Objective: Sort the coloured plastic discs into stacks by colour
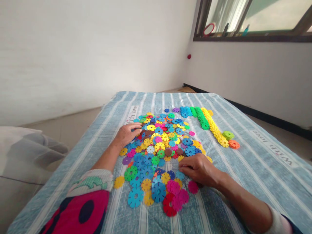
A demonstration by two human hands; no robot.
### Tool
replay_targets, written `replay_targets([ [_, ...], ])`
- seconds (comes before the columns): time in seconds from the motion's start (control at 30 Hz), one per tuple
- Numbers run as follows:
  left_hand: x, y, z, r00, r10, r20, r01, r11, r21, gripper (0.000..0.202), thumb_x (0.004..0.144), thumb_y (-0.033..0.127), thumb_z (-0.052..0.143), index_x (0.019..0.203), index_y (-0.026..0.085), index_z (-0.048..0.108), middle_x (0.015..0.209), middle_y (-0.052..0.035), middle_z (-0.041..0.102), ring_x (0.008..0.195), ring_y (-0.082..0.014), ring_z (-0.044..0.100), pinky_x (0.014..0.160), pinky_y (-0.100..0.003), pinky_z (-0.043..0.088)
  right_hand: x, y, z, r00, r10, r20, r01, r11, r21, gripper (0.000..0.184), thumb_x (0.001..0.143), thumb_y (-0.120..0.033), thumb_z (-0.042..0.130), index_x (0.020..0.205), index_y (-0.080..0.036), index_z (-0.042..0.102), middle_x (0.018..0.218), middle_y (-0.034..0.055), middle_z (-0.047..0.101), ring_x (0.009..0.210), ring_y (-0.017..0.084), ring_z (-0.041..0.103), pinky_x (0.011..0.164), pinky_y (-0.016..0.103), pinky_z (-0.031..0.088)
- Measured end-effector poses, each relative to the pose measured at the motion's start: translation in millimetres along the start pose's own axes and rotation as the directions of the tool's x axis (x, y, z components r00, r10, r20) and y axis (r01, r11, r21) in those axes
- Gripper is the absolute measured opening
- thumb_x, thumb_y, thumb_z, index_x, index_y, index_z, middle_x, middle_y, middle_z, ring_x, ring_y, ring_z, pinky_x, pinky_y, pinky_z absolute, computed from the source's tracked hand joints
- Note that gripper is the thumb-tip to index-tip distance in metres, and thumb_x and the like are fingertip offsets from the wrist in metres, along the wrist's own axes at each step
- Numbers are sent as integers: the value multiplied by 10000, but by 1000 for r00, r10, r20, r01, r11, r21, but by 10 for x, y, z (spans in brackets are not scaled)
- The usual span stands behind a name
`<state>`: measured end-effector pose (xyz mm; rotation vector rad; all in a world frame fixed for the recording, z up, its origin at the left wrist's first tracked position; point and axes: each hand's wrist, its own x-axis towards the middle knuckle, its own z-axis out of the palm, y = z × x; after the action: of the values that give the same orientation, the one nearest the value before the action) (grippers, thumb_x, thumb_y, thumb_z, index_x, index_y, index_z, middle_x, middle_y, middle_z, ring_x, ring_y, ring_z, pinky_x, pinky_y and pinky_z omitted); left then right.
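A loose pile of notched plastic discs (158,139) in many colours lies on a striped bed sheet. My left hand (128,133) is at the pile's left edge, touching discs near some brown ones, its thumb and forefinger apart. At the right side, my right hand (198,167) is curled low over the discs with fingers pressed together. Whatever those fingers hold, if anything, is hidden. Just below that hand lies a magenta disc (193,187). Larger blue discs (159,191) and a red disc (170,204) lie at the near end of the pile.
Beyond the pile, discs sorted by colour stand in rows: a yellow row (212,125), a green row (201,118) and a blue group (185,111). An orange disc (234,144) lies at the yellow row's near end. The blue-grey sheet (255,182) covers the whole surface.
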<state>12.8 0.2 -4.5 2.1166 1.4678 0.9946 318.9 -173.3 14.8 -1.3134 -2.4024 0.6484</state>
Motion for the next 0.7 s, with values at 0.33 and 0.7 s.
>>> replay_targets([
  [0.33, -16, -10, 6, 1000, 7, 6, -7, 1000, -3, 323, 694, 456, 596, 843, 226, 767, 1143, -43, 733, 1090, -234, 654, 1080, -373, 421, 342, -316, 198, 995, -45, 94, 83, 890, -449, 213, 970, -271, 432, 860, -203, 602, 663, 15, 648, 544, 106, 521, 520, 274, 167],
  [0.7, -44, 28, -14, 1000, 7, 16, -7, 1000, 25, 316, 715, 424, 583, 862, 212, 766, 1156, -53, 728, 1086, -233, 656, 1072, -350, 429, 314, -349, 222, 989, -41, 142, 114, 819, -563, 230, 987, -281, 400, 907, -209, 603, 700, 35, 701, 516, 143, 558, 491, 302, 151],
])
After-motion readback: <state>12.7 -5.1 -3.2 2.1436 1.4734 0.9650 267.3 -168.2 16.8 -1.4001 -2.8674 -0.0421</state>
